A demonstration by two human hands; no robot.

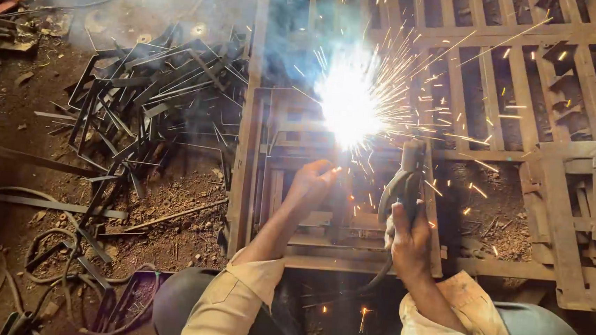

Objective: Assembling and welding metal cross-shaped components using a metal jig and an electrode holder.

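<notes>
Right hand is wrapped tight around the electrode holder, cable trailing back toward the knees. Left hand pinches a flat bar on the metal frame. Just past them the arc flash whites everything out, with a heap of bent steel strips off left.

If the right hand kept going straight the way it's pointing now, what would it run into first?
The right hand holds a welding holder aimed up the picture. Straight on, it would likely first meet the bright arc on the metal frame; glare hides the exact spot and depth.
</notes>
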